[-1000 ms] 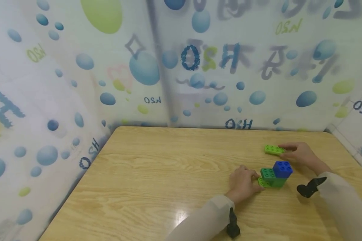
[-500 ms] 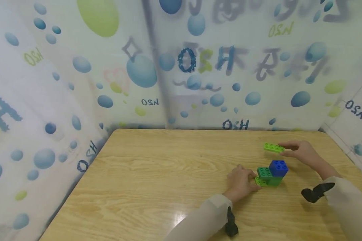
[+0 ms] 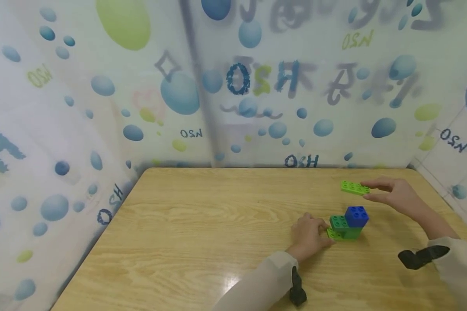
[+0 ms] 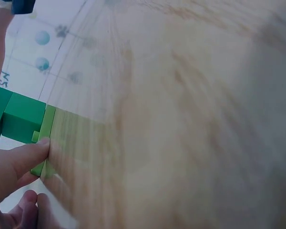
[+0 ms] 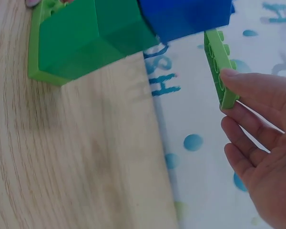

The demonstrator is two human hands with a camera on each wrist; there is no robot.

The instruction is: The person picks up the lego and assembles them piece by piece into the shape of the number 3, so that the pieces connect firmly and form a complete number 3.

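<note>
The left hand rests on the bench with its fingers pressed against the light green base plate of the small brick stack, apparently to keep it from sliding; whether they curl round the plate cannot be told. The right hand pinches one end of a flat light green plate between thumb and fingers, holding it level in the air just beyond the blue brick, studs up.
</note>
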